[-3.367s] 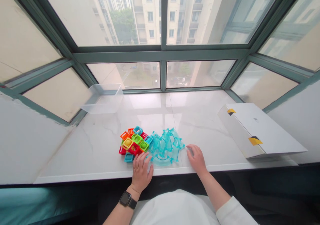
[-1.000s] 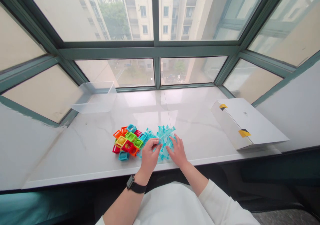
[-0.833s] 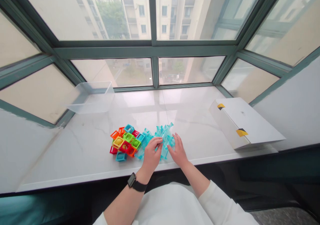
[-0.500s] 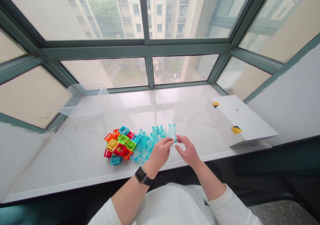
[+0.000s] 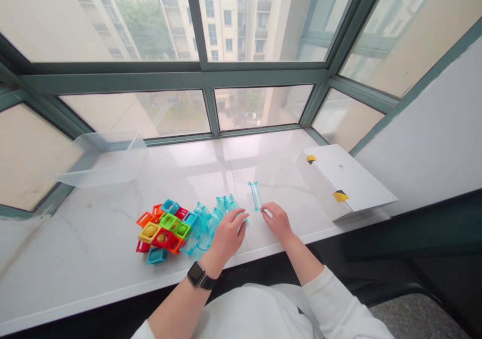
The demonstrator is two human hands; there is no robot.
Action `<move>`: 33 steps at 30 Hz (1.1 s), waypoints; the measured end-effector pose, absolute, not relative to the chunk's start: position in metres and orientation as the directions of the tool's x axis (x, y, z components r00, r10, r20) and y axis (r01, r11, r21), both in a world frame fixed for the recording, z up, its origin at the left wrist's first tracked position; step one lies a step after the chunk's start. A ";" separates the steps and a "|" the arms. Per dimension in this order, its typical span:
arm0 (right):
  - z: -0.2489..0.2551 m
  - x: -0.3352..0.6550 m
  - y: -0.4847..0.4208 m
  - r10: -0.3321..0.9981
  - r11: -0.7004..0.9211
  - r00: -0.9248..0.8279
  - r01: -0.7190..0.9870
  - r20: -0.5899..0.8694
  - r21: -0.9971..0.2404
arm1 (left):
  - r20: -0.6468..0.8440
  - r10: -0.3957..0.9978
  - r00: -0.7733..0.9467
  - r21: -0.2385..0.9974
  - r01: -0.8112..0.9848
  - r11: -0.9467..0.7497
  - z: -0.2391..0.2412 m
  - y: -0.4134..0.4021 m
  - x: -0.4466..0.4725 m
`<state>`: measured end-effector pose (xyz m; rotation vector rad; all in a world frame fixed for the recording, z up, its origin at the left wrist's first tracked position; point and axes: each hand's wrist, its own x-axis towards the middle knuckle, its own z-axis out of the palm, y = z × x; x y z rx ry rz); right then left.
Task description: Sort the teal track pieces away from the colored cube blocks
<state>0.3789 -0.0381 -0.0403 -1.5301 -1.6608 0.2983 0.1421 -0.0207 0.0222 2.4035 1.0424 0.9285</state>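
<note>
My right hand (image 5: 276,220) pinches the lower end of a clear teal track piece (image 5: 256,196), a straight, trough-like length that points away from me over the counter. My left hand (image 5: 228,232), with a watch on its wrist, is beside the pile of clear teal plastic pieces (image 5: 204,222). Its thumb and fingers are apart, and a bit of teal plastic shows by the fingertips; whether they touch it I cannot tell. Left of the teal pile lie several coloured plastic blocks (image 5: 163,237) with open frames, in red, orange, yellow, green and blue.
A clear plastic tub (image 5: 100,177) stands at the back left by the window. On the right is a white box (image 5: 348,178) with yellow and black tape. The white counter (image 5: 98,263) has its front edge close to my body.
My left hand has come off the track piece and moved left toward the teal pile. The track piece stays in my right hand, now tilted. The view has shifted right.
</note>
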 end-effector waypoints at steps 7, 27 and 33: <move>-0.066 0.376 -0.011 0.920 0.197 0.089 0.737 0.381 -0.646 | 0.513 0.760 0.400 0.508 0.572 -0.644 0.014 -0.040 0.043; -0.078 0.364 -0.013 0.930 0.223 -0.011 0.810 0.366 -0.542 | 0.554 0.787 0.271 0.555 0.584 -0.592 0.004 -0.062 0.012; -0.076 0.364 -0.014 0.928 0.230 -0.022 0.818 0.372 -0.527 | 0.531 0.791 0.303 0.537 0.602 -0.591 0.004 -0.063 0.008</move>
